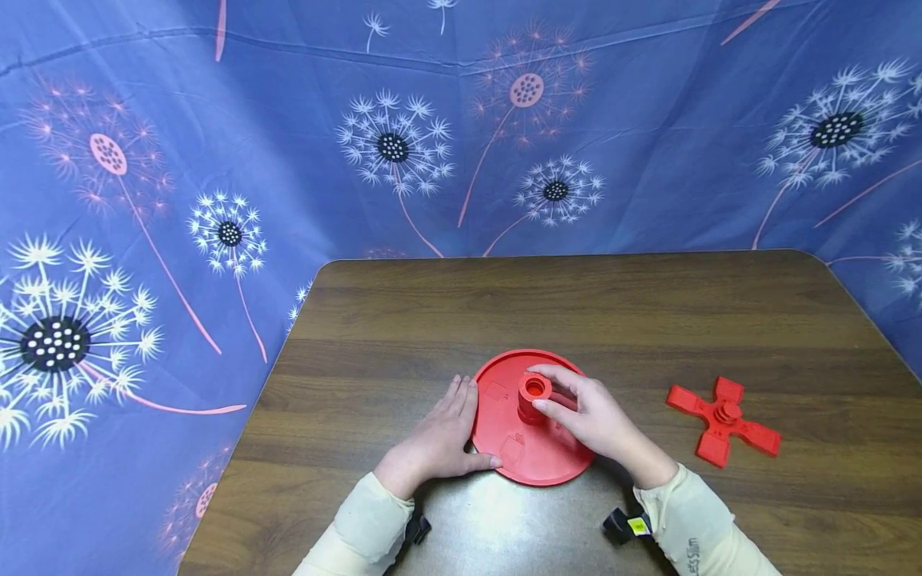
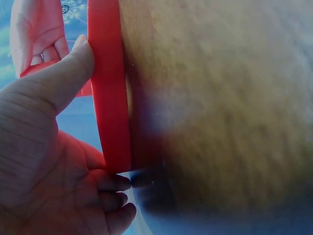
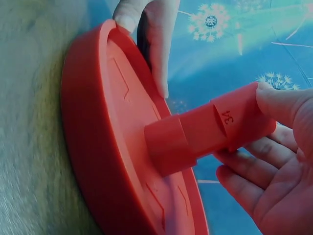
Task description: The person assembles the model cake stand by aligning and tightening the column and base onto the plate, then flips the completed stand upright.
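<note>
A round red base (image 1: 536,468) with a raised rim lies on the table. From its middle rises a hollow red post (image 1: 529,411), marked with small digits on its side in the right wrist view. My right hand (image 1: 601,416) grips the upper part of this post (image 3: 239,117) between thumb and fingers; its open top faces up. On the base's left side rests my left hand (image 1: 442,440), with straight fingers along the rim and the thumb against its near edge. The left wrist view shows that thumb on the red rim (image 2: 110,88).
A red cross-shaped piece (image 1: 726,420) with a round hub lies on the wooden table (image 1: 403,312), to the right of my right hand. Behind the table hangs a blue cloth (image 1: 288,144) with dandelion prints.
</note>
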Motion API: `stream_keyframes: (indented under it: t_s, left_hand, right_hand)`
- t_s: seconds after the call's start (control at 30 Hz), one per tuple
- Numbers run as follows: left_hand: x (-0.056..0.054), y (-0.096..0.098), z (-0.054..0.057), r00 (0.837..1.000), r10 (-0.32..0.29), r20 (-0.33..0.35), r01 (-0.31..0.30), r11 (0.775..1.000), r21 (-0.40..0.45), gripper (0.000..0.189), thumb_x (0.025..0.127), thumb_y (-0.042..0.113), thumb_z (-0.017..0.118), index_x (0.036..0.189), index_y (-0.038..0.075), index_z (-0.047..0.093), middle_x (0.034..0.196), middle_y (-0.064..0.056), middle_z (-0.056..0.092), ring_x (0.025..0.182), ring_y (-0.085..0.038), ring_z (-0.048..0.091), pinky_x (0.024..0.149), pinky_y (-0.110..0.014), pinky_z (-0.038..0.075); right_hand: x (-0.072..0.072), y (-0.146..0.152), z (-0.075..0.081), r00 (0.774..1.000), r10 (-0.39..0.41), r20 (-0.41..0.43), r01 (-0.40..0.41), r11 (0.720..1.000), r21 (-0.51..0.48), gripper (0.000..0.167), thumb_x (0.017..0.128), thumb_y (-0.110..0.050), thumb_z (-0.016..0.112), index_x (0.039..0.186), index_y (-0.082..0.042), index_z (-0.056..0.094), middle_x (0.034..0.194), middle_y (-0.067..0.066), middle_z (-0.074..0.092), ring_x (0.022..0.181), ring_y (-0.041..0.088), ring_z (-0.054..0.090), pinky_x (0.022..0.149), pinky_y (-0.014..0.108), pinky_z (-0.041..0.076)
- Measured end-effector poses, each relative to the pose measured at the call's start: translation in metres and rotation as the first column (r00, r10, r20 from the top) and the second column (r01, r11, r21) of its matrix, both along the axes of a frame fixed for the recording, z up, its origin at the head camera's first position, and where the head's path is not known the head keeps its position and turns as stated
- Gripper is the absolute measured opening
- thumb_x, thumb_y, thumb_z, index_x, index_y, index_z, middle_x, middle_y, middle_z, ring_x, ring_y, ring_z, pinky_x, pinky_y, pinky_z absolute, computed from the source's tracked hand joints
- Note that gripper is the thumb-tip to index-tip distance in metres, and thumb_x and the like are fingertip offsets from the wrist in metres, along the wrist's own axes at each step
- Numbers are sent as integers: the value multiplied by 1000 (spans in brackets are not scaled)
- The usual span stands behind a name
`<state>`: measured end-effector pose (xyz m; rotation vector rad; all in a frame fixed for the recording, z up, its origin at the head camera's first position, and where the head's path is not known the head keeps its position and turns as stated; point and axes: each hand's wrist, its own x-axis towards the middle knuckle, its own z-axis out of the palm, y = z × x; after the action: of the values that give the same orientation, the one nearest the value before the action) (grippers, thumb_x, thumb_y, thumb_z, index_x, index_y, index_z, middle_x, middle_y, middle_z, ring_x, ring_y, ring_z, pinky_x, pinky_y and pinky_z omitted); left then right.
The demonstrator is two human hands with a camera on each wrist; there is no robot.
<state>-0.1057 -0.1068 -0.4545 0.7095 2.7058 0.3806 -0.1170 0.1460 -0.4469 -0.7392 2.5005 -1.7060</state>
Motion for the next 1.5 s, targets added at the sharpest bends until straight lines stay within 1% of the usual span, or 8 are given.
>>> stream_keyframes:
  t_s: [0.4, 0.73, 0.9, 1.07, 1.13, 1.23, 1.33, 1.5]
  left_hand:
    - [1, 3, 1, 1000, -4, 6, 5, 1000, -16, 112, 82, 64, 65, 153, -5, 13, 160, -22, 12, 148, -33, 6, 118, -40, 18]
    - [4, 4, -2, 1000, -8, 19, 7, 1000, 20, 111, 81, 61, 68, 153, -5, 15, 160, -21, 14, 148, -34, 8, 118, -42, 20]
    - [4, 4, -3, 1000, -1, 24, 0, 999, 50, 112, 80, 60, 70, 153, -4, 15, 160, -21, 14, 148, -35, 8, 118, -44, 20]
    - [3, 3, -1, 1000, -11, 13, 10, 999, 46, 112, 81, 60, 69, 153, -5, 14, 160, -21, 14, 148, -35, 8, 118, -44, 19]
    - [2, 2, 0, 1000, -13, 13, 12, 999, 48, 112, 81, 60, 69, 153, -6, 15, 160, -22, 14, 148, -36, 8, 118, -44, 20]
    - [2, 1, 1, 1000, -14, 14, 13, 998, 58, 112, 81, 59, 70, 153, -6, 15, 159, -22, 15, 148, -36, 8, 117, -44, 20]
    - [2, 1, 0, 1000, -27, -2, 27, 997, 69, 111, 81, 59, 70, 152, -8, 16, 158, -24, 16, 147, -38, 10, 117, -45, 21]
    - [1, 0, -2, 1000, -29, -7, 30, 997, 69, 111, 81, 60, 69, 152, -8, 17, 158, -25, 16, 147, -38, 9, 117, -44, 20]
  right_hand:
    - [8, -4, 3, 992, -90, -90, 96, 993, 66, 40, 89, -12, 72, 128, -9, 61, 115, -1, 68, 104, 15, 64, 94, 39, 51]
    - [13, 11, 4, 997, -78, -12, 79, 995, 62, 51, 87, -18, 75, 134, -8, 59, 124, 4, 65, 113, 21, 62, 94, 43, 50]
    - [26, 43, 14, 982, -161, -98, 168, 983, 72, 55, 83, -11, 78, 134, -9, 58, 124, 7, 66, 114, 17, 62, 96, 25, 48]
    - [45, 94, 24, 897, -365, -248, 397, 914, 89, 49, 80, -2, 79, 126, -11, 66, 116, 5, 70, 107, -4, 59, 89, 6, 40]
    - [52, 116, 25, 847, -453, -279, 497, 860, 114, 46, 80, -3, 79, 123, -14, 68, 111, -7, 70, 102, -12, 57, 83, 4, 39]
    - [62, 149, 22, 799, -545, -253, 587, 797, 139, 45, 80, -4, 79, 123, -13, 68, 105, -24, 66, 94, -17, 56, 76, 2, 40]
    - [70, 176, 16, 780, -592, -202, 624, 760, 182, 46, 82, -8, 78, 126, -9, 65, 105, -36, 57, 91, -20, 54, 70, 3, 42]
    - [75, 209, -1, 779, -607, -157, 622, 719, 310, 51, 83, -20, 79, 128, -4, 62, 103, -35, 54, 84, -22, 50, 63, 5, 41]
